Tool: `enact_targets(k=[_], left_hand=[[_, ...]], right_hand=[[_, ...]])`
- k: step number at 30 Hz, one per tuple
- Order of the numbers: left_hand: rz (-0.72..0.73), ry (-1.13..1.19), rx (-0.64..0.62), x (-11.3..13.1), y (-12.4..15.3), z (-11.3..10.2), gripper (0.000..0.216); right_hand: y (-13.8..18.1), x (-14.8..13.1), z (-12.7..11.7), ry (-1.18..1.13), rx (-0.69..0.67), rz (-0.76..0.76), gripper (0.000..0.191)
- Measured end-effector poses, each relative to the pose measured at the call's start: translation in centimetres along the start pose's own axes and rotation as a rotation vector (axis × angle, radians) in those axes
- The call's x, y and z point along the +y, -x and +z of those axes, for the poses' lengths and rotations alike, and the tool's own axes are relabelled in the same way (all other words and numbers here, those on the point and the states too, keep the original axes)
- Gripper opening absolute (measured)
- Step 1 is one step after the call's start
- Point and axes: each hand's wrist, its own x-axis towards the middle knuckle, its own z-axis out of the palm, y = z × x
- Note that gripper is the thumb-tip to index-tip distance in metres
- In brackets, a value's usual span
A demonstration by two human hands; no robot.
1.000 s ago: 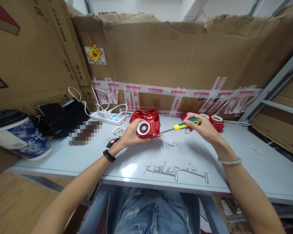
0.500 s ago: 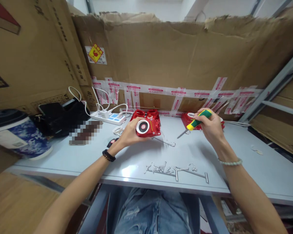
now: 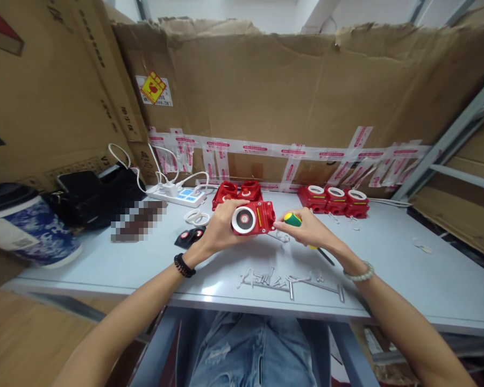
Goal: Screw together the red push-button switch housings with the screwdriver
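Note:
My left hand [image 3: 216,232] is closed around a red housing [image 3: 263,217] with a white ring and a black round centre, held above the table. In my right hand [image 3: 311,232] lies a screwdriver [image 3: 292,219] with a green and yellow handle, its shaft pointing down to the right, away from the housing. The right thumb and forefinger are at the housing's right end; whether they pinch a small part there I cannot tell. Beyond my left hand are more red housings [image 3: 226,192]. White rings [image 3: 197,217] and black round pieces [image 3: 189,236] lie to its left.
Three red housings with white rings [image 3: 335,204] stand at the back right. Screws and metal T-shaped rods [image 3: 292,290] lie near the front edge. A power strip [image 3: 181,194], black bag [image 3: 100,196] and large cup [image 3: 34,231] are left. Cardboard [image 3: 258,97] walls the back.
My right hand has moved left to the housing, and the screwdriver has swung round so its shaft points away. The held housing has shifted slightly right and turned.

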Motion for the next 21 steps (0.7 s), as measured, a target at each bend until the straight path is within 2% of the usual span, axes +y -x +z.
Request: enact_targets(k=[5, 9, 13, 21], left_hand=[[0.063, -0.075, -0.001, -0.2, 0.1, 0.2, 0.062], [0.100, -0.158, -0.028, -0.4, 0.2, 0.4, 0.060], [0.124, -0.209, -0.041, -0.4, 0.3, 0.3, 0.059], [0.152, -0.307, 0.008, 0.2, 0.3, 0.3, 0.054]], right_hand=[[0.0, 0.1, 0.4, 0.065, 0.017, -0.171, 0.027], [0.1, 0.3, 0.6, 0.187, 0.053, -0.239, 0.023], [0.1, 0.3, 1.0, 0.241, 0.116, -0.232, 0.017], [0.1, -0.1, 1.4, 0.174, 0.193, -0.143, 0.014]])
